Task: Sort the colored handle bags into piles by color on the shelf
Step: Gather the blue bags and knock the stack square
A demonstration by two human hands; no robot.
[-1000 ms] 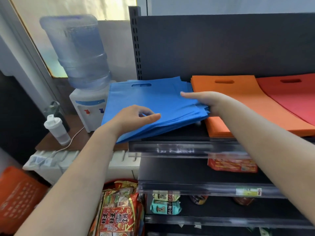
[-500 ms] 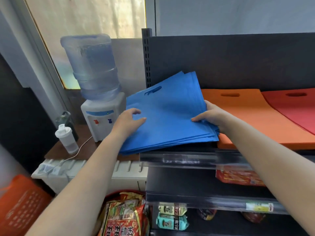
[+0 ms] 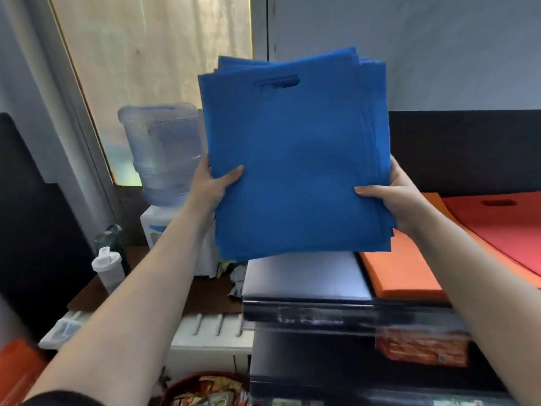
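1. While the shelf [image 3: 304, 281] sat bare below, the blue bag stack [image 3: 295, 159] stood upright above it.
2. Orange pile [image 3: 401, 271] and red pile [image 3: 497, 230] lay beside it.
3. Left hand [image 3: 209, 186] and right hand [image 3: 392, 197] gripped the stack's side edges.

Water dispenser [image 3: 164, 183] with inverted clear bottle sits just left of the grip, partly hidden. White-capped bottle [image 3: 107, 269] further left and lower, on a brown tabletop [image 3: 205, 300]. White radiator [image 3: 210, 335] below that. Red snack packet [image 3: 421, 348] below-right of the grip, blurred. More snack packs [image 3: 205, 391] at bottom centre.
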